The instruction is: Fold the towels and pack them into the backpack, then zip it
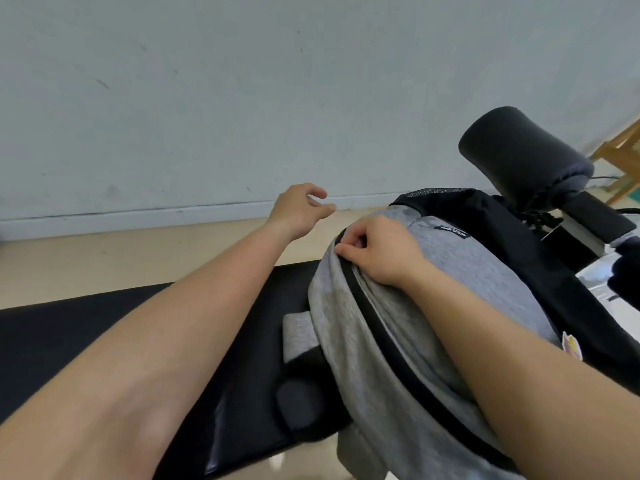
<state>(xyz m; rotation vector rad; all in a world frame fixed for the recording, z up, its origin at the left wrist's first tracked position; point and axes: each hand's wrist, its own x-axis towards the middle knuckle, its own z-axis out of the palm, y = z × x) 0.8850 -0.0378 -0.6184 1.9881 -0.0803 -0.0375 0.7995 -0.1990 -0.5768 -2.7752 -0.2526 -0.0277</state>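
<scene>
A bulging grey fabric backpack with black back panel (485,271) lies on its side on the right end of a black padded bench (104,334), its top turned away from the person. A black zip (381,341) runs along its curved edge from the near corner up to the top.

The right hand (377,247) rests on the upper part of the backpack, thumb and curled fingers pinched together at the far end of the black zip. The pull itself is hidden inside the pinch. The zip looks closed along the stretch below the hand.

The left hand (301,209) hangs in the air just left of the backpack's top, apart from it, fingers loosely bent and holding nothing.

A black cylindrical cushion (519,150) stands beyond the backpack.
</scene>
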